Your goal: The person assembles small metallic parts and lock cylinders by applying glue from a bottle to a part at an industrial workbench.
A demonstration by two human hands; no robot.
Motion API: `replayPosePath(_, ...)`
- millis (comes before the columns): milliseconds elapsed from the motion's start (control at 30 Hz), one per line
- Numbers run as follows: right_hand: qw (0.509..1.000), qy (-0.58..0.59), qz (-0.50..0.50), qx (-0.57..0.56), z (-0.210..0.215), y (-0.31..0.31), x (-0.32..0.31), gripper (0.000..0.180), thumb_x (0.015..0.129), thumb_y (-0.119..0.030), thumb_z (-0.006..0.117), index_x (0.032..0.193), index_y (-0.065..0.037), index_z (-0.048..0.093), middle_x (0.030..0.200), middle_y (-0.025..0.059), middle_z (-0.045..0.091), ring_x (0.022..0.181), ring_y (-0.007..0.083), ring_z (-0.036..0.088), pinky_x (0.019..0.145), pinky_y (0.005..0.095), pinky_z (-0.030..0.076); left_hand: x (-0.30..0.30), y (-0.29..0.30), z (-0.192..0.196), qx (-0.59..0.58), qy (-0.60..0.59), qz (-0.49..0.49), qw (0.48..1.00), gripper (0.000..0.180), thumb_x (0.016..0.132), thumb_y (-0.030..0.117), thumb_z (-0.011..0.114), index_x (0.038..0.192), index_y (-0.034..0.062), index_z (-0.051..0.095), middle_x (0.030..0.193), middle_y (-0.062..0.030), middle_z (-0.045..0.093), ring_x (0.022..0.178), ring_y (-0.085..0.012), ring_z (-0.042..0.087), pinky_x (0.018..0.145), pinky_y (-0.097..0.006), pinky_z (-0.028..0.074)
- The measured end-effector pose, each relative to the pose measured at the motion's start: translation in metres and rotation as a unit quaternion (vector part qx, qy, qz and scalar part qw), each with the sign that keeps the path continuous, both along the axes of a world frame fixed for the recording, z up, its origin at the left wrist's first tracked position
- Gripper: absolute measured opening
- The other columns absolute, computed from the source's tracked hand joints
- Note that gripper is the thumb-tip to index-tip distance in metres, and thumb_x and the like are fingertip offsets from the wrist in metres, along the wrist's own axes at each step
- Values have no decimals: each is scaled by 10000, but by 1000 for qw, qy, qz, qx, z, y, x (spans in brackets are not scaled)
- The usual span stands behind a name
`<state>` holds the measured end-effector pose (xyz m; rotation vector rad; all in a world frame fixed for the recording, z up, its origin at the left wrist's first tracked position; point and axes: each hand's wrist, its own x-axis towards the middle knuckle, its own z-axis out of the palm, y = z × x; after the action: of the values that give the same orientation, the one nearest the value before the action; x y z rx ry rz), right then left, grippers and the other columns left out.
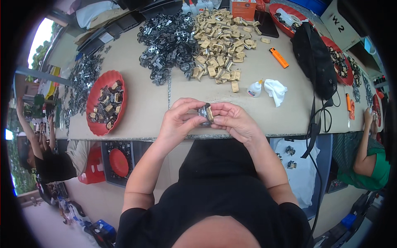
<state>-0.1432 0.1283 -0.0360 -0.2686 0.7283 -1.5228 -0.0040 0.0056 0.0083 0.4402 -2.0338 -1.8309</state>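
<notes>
Over the table's near edge, my left hand (182, 118) pinches a small dark plastic part (202, 112) between thumb and fingers. From the other side my right hand (234, 119) grips a small gold-coloured block (209, 113), which sits against the dark part. Fingers hide most of both pieces, so I cannot tell whether they are joined. Beyond my hands lie a heap of black parts (167, 43) and, touching it, a heap of gold blocks (221, 45). A red scalloped plate (120, 82) at the left holds several black-and-gold pieces.
A small glue bottle (254, 89), a crumpled white cloth (275, 91) and an orange lighter (279, 58) lie at the right. Past them is a black bag (314, 58) with straps hanging over the edge. Grey bins (324, 165) stand below. Co-workers sit on both sides.
</notes>
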Motion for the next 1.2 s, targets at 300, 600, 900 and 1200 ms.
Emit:
replayPosePath(300, 998, 30, -29, -46, -1, 0, 6, 328, 782, -18, 575, 1087, 37, 470, 954, 96, 555, 813, 127, 562, 686, 230, 475, 0, 6, 4, -117, -24, 17, 993, 307, 703, -51, 634, 1000, 7, 576, 1021, -87, 471, 912, -169, 546, 764, -267, 506)
replayPosePath(600, 997, 50, -42, -38, -6, -1, 8, 341, 763, -22, 600, 1076, 40, 482, 929, 87, 563, 817, 115, 564, 694, 225, 467, 2, 2, 2, -132, -30, 5, 991, 332, 717, -87, 596, 1038, -24, 541, 1086, -105, 428, 960, -186, 522, 815, -285, 482)
replayPosePath(900, 996, 52, -59, -51, -10, -1, 10, 326, 758, -4, 600, 1064, 33, 493, 956, 92, 547, 822, 116, 563, 697, 224, 468, 2, 7, 8, -60, -54, 9, 997, 306, 717, -90, 599, 1014, -30, 551, 1068, -93, 429, 954, -190, 532, 814, -286, 495)
replayPosePath(1200, 994, 73, -74, -41, -6, -1, 14, 322, 767, 5, 582, 1067, 18, 465, 932, 92, 548, 802, 114, 552, 687, 224, 471, 2, 8, 4, -9, -30, 25, 999, 320, 724, -92, 592, 1033, -28, 536, 1060, -85, 420, 932, -198, 545, 823, -284, 492)
